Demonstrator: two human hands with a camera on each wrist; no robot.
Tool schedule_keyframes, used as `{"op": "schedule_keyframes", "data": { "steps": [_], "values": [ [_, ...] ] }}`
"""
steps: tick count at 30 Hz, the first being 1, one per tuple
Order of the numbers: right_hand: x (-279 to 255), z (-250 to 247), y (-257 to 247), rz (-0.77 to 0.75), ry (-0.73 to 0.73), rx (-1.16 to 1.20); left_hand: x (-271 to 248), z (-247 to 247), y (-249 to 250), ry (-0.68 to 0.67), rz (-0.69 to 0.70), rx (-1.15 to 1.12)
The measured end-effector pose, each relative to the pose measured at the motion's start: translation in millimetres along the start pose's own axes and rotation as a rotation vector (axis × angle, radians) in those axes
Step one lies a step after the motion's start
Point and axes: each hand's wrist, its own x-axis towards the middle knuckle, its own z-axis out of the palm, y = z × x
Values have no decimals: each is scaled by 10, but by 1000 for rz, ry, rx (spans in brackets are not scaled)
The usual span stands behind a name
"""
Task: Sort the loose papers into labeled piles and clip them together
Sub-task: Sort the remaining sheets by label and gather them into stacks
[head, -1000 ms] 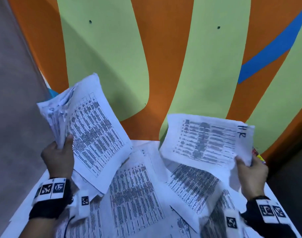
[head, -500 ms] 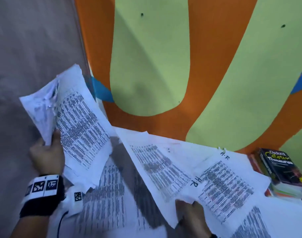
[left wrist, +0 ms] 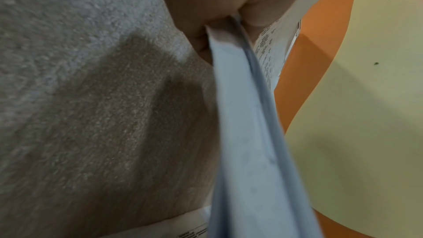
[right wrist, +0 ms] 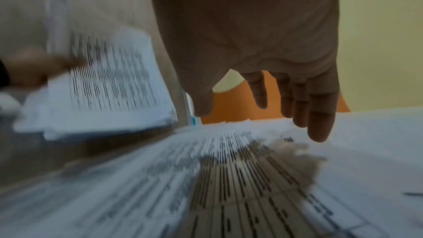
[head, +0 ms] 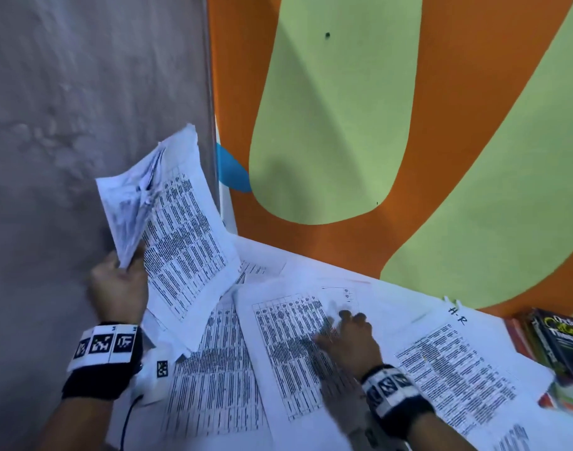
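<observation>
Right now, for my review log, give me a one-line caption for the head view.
Left hand holds up a bundle of papers while the open right hand reaches over printed sheets on the table.

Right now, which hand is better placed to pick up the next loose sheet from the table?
Right. The right hand hovers open, fingers straight, over the printed sheet on the table. The left hand grips a raised sheaf of papers.
</observation>
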Motion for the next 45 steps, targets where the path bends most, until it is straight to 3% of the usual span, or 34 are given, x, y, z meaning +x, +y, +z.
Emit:
{"op": "schedule_keyframes", "data": {
  "steps": [3,12,15,19,22,25,29,31,33,36,40,45],
  "values": [
    [137,196,-98,82,-52,-104,18,30,-41,-19,49,24],
    [208,178,-212,347,-44,-51,-29,100,-130,-61,18,-1],
    [197,115,-254,350,-25,-81,-37,115,-148,-86,27,19],
    [285,117,-121,342,-135,4,-28,132,-167,-105,2,36],
    [313,57,-39,285,-138,111,-10,147,-179,-104,-2,35],
    [257,-97,-12,144,-17,216,4,145,-171,-105,36,34],
    [119,-282,-27,121,171,676,56,115,-178,-72,94,60],
    [-6,-275,-118,103,129,942,65,102,-213,-60,111,78],
    [-85,-156,-283,114,41,1036,61,92,-269,-48,111,103],
    [-54,232,-533,209,-35,898,40,66,-337,-48,115,131],
    [28,674,-933,105,-58,460,5,1,-361,-59,167,135],
    [-80,804,-1312,94,-81,-37,-40,-46,-375,-79,185,118]
  ]
}}
